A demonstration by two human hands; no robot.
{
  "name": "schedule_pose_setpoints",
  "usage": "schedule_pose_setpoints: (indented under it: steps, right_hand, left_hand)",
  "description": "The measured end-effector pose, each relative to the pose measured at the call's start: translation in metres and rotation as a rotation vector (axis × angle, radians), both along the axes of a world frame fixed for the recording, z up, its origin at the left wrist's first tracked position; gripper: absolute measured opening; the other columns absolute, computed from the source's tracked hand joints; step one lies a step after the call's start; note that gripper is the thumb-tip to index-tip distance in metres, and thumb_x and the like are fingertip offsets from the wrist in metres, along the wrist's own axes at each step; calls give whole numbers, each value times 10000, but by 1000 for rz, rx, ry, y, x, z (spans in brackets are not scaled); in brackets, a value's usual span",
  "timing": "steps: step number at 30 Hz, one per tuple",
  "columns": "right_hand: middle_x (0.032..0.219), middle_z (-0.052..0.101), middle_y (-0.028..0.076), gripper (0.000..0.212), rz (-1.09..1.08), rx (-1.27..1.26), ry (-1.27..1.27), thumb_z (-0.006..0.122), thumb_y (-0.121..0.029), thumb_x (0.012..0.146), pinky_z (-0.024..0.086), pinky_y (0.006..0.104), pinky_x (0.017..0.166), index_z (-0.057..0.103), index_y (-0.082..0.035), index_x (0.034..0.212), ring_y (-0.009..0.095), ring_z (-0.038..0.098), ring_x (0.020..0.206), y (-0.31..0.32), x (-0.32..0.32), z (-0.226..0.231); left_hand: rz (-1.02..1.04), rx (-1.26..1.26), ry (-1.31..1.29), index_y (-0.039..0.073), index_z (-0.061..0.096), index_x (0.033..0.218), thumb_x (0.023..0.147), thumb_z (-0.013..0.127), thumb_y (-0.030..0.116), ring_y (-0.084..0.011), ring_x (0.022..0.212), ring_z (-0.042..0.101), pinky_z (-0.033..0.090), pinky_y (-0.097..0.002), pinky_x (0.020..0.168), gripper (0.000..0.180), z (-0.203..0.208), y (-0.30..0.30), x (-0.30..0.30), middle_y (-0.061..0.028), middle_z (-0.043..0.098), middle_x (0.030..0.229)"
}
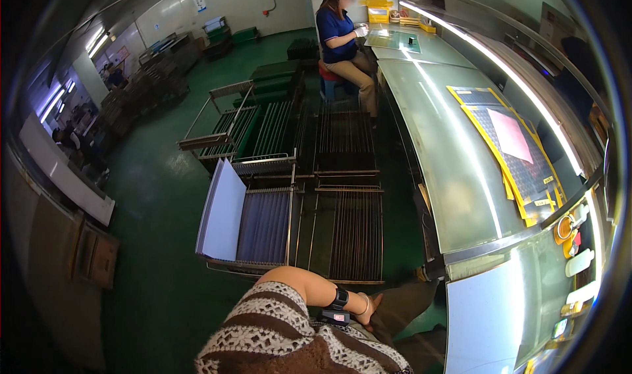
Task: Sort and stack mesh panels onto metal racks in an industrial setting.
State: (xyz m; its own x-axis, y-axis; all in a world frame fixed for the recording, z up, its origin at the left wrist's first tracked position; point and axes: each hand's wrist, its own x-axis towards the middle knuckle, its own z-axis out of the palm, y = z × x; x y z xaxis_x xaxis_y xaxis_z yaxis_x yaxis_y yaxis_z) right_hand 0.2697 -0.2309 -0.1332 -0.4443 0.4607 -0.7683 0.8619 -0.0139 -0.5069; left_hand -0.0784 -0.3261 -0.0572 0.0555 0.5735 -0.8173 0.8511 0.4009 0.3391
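My left hand (pixel 368 309) rests low in the middle, close to my dark trousers, with a black strap and a small device on its wrist. Its thumb and fingers look apart, and nothing shows in them. The forearm is bare below a brown and white patterned sleeve (pixel 276 308). No right hand shows. To the right of the hand, a pale blue flat panel (pixel 484 321) lies on the glass-topped bench (pixel 434 176). Ahead of my arm stands a metal rack (pixel 263 232) with upright panels, its leftmost a large pale sheet (pixel 220 209).
More slotted racks (pixel 359 236) stand beside it on the green floor. A seated person (pixel 339 35) works at the bench's far end. A yellow-edged dark mat (pixel 510 137) bears a pink sheet (pixel 512 136). Bottles and tape (pixel 579 262) line the bench's right side under a strip light.
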Motion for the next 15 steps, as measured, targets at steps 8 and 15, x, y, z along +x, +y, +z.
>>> schedule_pose_setpoints:
  steps: [8, 15]
  right_hand:
    - [987, 606, 178, 364, -28, -5, 127, 529, -313, 885, 430, 337, 818, 582, 4, 1056, 257, 565, 936, -10, -39, 75]
    - [982, 603, 178, 337, -26, -18, 249, 524, -283, 891, 430, 333, 819, 576, 7, 1056, 254, 563, 938, -21, -58, 149]
  left_hand:
    - [-54, 75, -20, -106, -125, 1341, 661, 607, 637, -330, 1123, 500, 419, -363, 901, 1245, -61, -3, 2, -307, 475, 1193]
    - [15, 77, -39, -104, -143, 1336, 641, 627, 636, -327, 1129, 496, 411, -362, 908, 1273, -36, -7, -2, -305, 467, 1203]
